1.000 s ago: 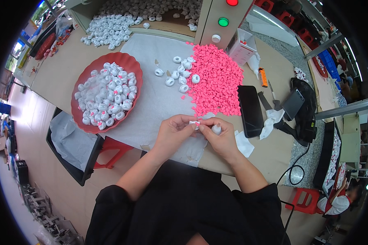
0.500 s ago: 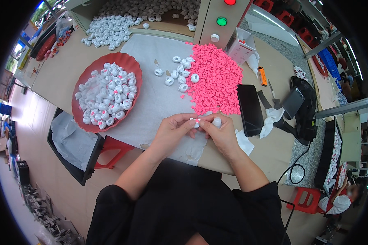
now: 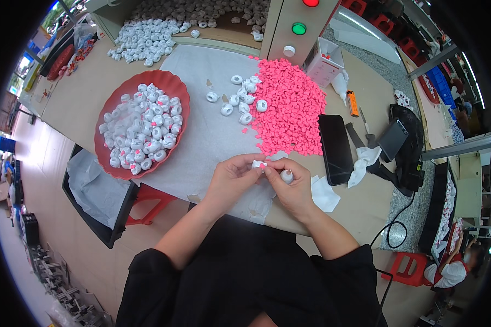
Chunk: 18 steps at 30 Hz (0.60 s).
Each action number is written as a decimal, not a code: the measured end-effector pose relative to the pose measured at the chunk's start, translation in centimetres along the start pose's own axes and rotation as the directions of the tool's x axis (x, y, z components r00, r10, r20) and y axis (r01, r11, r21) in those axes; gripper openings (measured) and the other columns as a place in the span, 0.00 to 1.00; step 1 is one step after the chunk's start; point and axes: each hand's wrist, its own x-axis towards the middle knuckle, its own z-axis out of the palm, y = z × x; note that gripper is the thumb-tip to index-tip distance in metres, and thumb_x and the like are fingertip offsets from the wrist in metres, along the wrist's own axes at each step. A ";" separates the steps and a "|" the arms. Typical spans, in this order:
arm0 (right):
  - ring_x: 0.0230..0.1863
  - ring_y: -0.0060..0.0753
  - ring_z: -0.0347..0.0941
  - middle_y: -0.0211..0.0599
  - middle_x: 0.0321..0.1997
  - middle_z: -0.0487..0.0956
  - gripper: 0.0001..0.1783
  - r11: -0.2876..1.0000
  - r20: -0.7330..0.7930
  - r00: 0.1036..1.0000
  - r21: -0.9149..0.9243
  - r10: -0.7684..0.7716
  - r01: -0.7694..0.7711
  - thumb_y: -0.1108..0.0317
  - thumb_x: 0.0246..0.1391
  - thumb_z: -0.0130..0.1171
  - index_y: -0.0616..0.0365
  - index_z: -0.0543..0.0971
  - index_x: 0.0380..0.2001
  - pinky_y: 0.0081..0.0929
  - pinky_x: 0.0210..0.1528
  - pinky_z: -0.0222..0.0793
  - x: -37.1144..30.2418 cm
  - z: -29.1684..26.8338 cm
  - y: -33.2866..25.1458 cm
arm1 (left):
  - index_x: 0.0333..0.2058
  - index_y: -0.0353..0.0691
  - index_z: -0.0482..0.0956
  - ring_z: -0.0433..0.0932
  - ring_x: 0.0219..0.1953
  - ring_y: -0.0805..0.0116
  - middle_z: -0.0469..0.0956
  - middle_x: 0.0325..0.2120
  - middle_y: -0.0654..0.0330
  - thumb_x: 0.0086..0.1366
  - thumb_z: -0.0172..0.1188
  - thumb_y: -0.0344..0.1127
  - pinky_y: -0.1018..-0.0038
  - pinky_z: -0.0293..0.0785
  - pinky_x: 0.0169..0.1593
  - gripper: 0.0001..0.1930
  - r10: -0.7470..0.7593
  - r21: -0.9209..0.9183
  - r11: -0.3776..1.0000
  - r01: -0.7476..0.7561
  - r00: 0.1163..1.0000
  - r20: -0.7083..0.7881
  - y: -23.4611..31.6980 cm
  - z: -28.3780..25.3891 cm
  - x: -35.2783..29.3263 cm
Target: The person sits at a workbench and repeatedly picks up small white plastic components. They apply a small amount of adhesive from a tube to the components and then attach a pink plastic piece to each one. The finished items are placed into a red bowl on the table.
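Note:
Near the table's front edge my two hands meet, fingertips almost touching. My left hand (image 3: 233,175) is closed in a pinch around a small white ring-shaped piece (image 3: 256,164). A pink bit (image 3: 263,165) sits against that piece, by my right fingertips. My right hand (image 3: 293,191) is closed too, with a white bottle (image 3: 287,176) tucked in its grip; only the bottle's rounded end shows. Just beyond my hands spreads a heap of small pink pieces (image 3: 292,106). Several white ring-shaped pieces (image 3: 245,117) lie along its left side.
Left stands a red scalloped bowl (image 3: 185,103) of white pieces, many bearing pink bits. Beyond it lies a white pile (image 3: 147,43). To the right are a black phone (image 3: 335,147), an orange lighter (image 3: 353,103), a slim knife (image 3: 368,128), another white bottle (image 3: 340,84) and a box (image 3: 319,62).
The pink bit now sits lower on the white piece, and my right hand has turned slightly, tipping the bottle's end downward. The view has shifted a little.

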 end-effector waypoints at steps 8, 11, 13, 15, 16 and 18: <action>0.28 0.18 0.68 0.33 0.26 0.76 0.05 0.999 0.000 1.000 -0.023 -0.025 0.025 0.76 0.47 0.57 0.64 0.76 0.30 0.18 0.30 0.63 0.1 0.0 0.0 | 0.45 0.33 0.72 0.71 0.31 0.78 0.74 0.29 0.63 0.58 0.54 0.25 0.82 0.69 0.37 0.14 -0.020 -0.022 1.000 0.021 1.000 0.021 0.6 0.1 0.0; 0.28 0.17 0.68 0.33 0.26 0.75 0.05 0.997 0.018 0.999 -0.063 -0.044 0.045 0.77 0.48 0.56 0.65 0.76 0.30 0.16 0.30 0.62 0.1 0.0 -0.3 | 0.45 0.33 0.72 0.71 0.31 0.78 0.74 0.29 0.62 0.59 0.54 0.25 0.82 0.69 0.37 0.14 -0.015 -0.028 0.999 0.015 1.000 0.021 0.4 0.0 0.0; 0.29 0.15 0.66 0.31 0.27 0.75 0.05 0.993 0.047 0.997 -0.093 -0.064 0.068 0.78 0.49 0.55 0.65 0.76 0.31 0.14 0.31 0.60 0.1 -0.2 -0.4 | 0.45 0.33 0.72 0.71 0.31 0.78 0.75 0.30 0.62 0.59 0.53 0.24 0.82 0.69 0.37 0.14 0.000 -0.026 1.000 0.000 1.000 0.022 0.3 -0.1 0.0; 0.28 0.16 0.66 0.32 0.27 0.75 0.05 0.988 0.046 0.994 -0.116 -0.100 0.105 0.79 0.48 0.55 0.65 0.76 0.31 0.15 0.30 0.61 0.0 -0.1 -0.3 | 0.45 0.33 0.72 0.72 0.31 0.78 0.75 0.31 0.61 0.59 0.53 0.24 0.82 0.69 0.37 0.14 0.014 -0.036 0.999 -0.013 1.000 0.025 0.1 0.0 0.0; 0.28 0.17 0.67 0.33 0.27 0.75 0.05 0.984 0.045 0.992 -0.127 -0.118 0.122 0.79 0.47 0.55 0.66 0.76 0.31 0.15 0.30 0.61 0.0 -0.1 -0.2 | 0.45 0.33 0.72 0.72 0.32 0.78 0.75 0.32 0.61 0.59 0.53 0.24 0.82 0.69 0.37 0.14 0.020 -0.047 0.999 -0.019 0.999 0.026 0.0 0.0 0.0; 0.27 0.19 0.67 0.35 0.26 0.74 0.06 0.965 0.038 0.980 -0.172 -0.196 0.199 0.81 0.46 0.55 0.65 0.76 0.30 0.16 0.29 0.61 0.0 0.0 -0.2 | 0.45 0.32 0.72 0.72 0.32 0.77 0.75 0.33 0.60 0.59 0.53 0.24 0.81 0.70 0.37 0.14 0.028 -0.057 0.998 -0.027 0.999 0.028 -0.1 0.0 0.0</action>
